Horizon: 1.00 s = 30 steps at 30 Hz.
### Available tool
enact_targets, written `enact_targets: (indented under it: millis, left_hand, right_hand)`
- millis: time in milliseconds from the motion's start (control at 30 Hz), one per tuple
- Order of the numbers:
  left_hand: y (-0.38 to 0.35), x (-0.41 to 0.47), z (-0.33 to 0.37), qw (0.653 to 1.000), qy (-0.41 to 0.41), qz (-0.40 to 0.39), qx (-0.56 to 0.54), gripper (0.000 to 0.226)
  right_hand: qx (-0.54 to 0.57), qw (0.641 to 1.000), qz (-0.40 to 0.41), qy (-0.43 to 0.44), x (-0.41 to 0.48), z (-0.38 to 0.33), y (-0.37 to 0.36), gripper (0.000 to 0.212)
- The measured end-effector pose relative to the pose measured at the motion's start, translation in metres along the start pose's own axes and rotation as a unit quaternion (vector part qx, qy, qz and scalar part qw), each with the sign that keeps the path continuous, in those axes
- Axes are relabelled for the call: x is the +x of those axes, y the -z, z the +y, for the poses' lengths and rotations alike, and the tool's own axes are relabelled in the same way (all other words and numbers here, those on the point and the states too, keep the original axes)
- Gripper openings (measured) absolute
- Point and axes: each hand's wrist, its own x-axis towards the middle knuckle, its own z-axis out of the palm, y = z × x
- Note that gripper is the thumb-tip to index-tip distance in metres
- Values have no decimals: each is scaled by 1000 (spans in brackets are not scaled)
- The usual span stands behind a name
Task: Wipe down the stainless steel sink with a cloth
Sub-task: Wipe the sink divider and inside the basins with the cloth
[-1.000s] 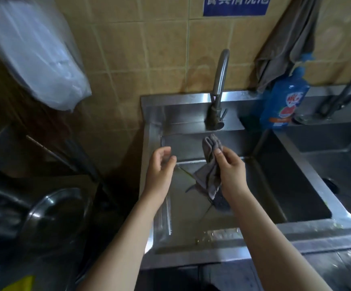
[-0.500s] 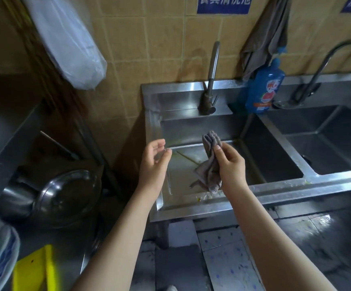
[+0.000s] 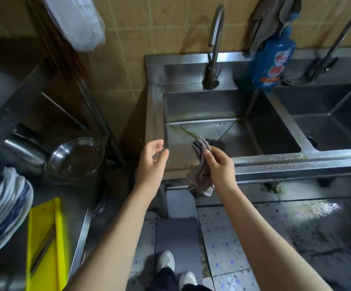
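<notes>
over the near rim of the left basin, in the head view, my right hand (image 3: 220, 166) pinches a bunched grey cloth (image 3: 199, 177) between thumb and fingers. its top pokes up past my fingertips and the rest hangs in front of the sink (image 3: 296, 164) edge; whether it touches the steel i cannot tell. my palm hides the cloth's right side. a dark shape (image 3: 217, 142) on the basin floor just behind the cloth is half covered and too dim to make out. my left hand (image 3: 151, 162) holds nothing, fingers loosely curved, palm turned toward the cloth, just apart from it, at the sink's near left corner. far right, the second basin and its tap (image 3: 334, 43) run off the frame. a hanging rag (image 3: 271, 19) covers the top of the blue bottle (image 3: 273, 59) on the back ledge. left, stacked plates (image 3: 2, 211) and a yellow tray (image 3: 44, 238) are cut by the frame. the left basin lies open between its walls, the gooseneck tap (image 3: 214, 49) at its far side.
</notes>
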Motion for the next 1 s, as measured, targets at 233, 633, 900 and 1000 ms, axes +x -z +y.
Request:
enact_targets:
  millis: [233,633,900,1000]
  left_hand:
    - [4,-21,-27,999,32,38,-4,23]
    - [19,7,-77,994,60,34,88,23]
    - [23,30,-100,991,60,-1,122,23]
    - [20,38,-106,986,46,-5,160,24]
  right_hand:
    - [-35,999,-8,-35,-24,24,-4,19]
    - [-229,970,50,-61,-7,48,-59,23]
    - [-467,883,3,54,13,72,-92,29]
    - [-579,808,-65,88,13,84,-90,35]
